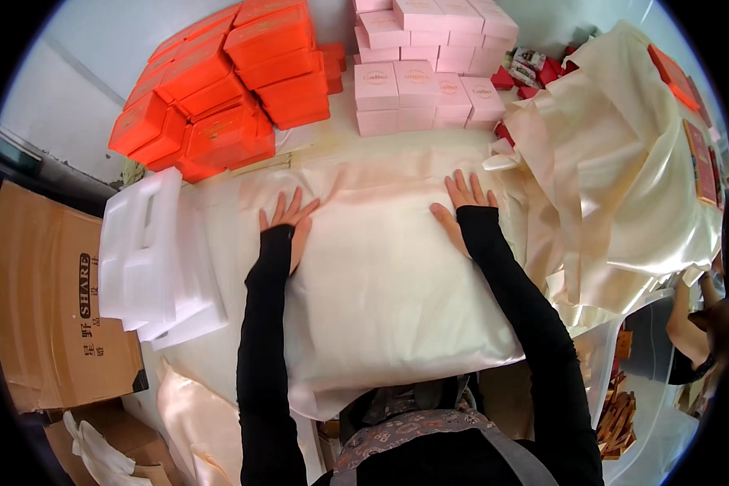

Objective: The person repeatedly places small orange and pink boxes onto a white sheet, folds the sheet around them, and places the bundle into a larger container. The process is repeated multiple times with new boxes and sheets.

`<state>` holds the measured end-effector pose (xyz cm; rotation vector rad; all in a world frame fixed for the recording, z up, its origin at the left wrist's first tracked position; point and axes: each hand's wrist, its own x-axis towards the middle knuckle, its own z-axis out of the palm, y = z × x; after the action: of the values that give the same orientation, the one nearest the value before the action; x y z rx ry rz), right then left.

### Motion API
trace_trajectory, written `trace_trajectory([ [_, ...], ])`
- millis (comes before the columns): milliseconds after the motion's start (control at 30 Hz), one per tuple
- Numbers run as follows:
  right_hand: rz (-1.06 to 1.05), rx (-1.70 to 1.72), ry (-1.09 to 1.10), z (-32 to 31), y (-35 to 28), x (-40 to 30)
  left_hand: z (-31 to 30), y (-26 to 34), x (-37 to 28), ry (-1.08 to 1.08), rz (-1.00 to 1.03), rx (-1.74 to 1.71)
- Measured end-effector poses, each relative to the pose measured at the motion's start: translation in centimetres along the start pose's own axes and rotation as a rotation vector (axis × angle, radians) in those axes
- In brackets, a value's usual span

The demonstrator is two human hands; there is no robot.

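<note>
A cream satin cloth (395,285) lies over a broad slab-like shape in front of me, its near edge hanging down by my apron. My left hand (288,219) rests palm down with spread fingers at the far left of this cloth, near a few creases. At the far right of it lies my right hand (462,203), also flat, with its thumb apart. Black sleeves cover both arms up to the palms. Neither hand holds anything. What lies under the cloth is hidden.
Orange-red boxes (206,79) are stacked at the back left, pink boxes (425,91) at the back middle. White foam sheets (140,249) and a cardboard carton (54,304) are at left. Loose satin (619,182) is heaped right, above a plastic bin (644,376). Another person's arm (683,322) shows far right.
</note>
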<state>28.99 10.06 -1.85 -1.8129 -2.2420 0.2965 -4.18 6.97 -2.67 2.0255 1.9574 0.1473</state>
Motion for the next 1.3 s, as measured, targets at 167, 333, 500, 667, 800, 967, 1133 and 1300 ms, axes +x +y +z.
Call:
trace_trajectory([
  [167,-0.122,0.004,-0.022,0.6,-0.3,0.2,0.7,0.0,-5.5,0.15,-0.039,-0.031],
  [333,-0.103,-0.027,-0.022,0.1,0.6,1.4,0.8,0.9,-6.0,0.462,0.052,-0.19],
  [500,-0.293,0.187,-0.104,0.1,0.2,0.6,2.0,1.0,-7.2,0.324,0.082,-0.136],
  [667,-0.327,0.245,-0.089,-0.2,0.1,0.2,2.7,0.8,-7.7,0.317,0.058,-0.076],
  [800,-0.353,0.307,-0.084,-0.1,0.3,0.3,1.9,1.0,-7.9,0.267,0.118,-0.103],
  [967,-0.351,0.309,-0.111,0.1,0.4,0.3,1.7,1.2,-7.5,0.346,0.154,-0.24],
  [1133,-0.659,0.056,0.354,-3.4,-6.0,4.6,-1.6,3.8,-9.9,0.498,0.235,-0.059],
  [1300,-0.995,0.283,0.656,-2.4,-22.5,14.0,-1.3,5.3,-12.7,0.265,0.407,-0.006],
])
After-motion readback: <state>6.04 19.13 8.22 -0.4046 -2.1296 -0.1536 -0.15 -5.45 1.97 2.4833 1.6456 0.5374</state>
